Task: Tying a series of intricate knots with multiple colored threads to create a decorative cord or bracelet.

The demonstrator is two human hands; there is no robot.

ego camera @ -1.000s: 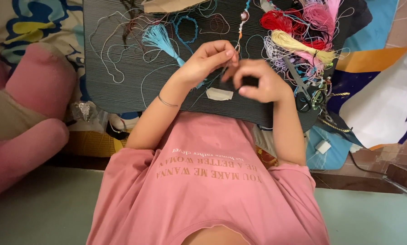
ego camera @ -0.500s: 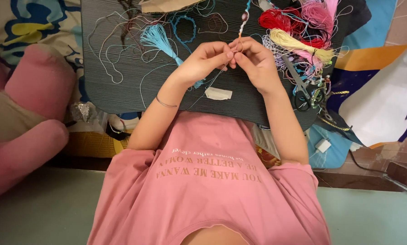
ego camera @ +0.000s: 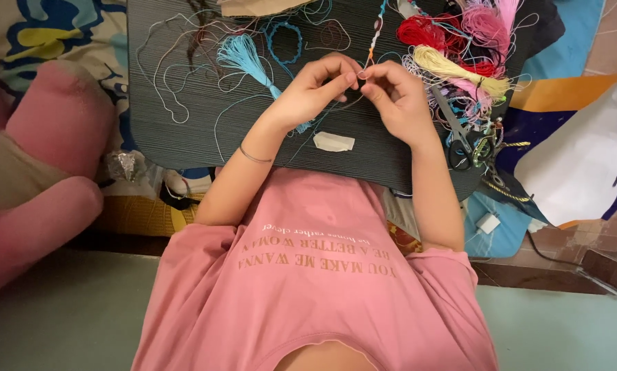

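Observation:
My left hand and my right hand meet fingertip to fingertip over a dark ribbed board on my lap. Both pinch a thin light thread between thumb and fingers. The thread runs up to a beaded strand and down under my left palm. A light blue tassel lies just left of my left hand. A strip of pale tape is stuck to the board below my hands. A thin bracelet circles my left wrist.
Red, pink and yellow thread skeins are piled at the board's right, with scissors beside my right wrist. Loose threads loop over the board's left part. A pink plush toy lies at the left.
My right hand has risen from lower on the board to meet my left hand. Both sets of fingertips have closed together on the thread.

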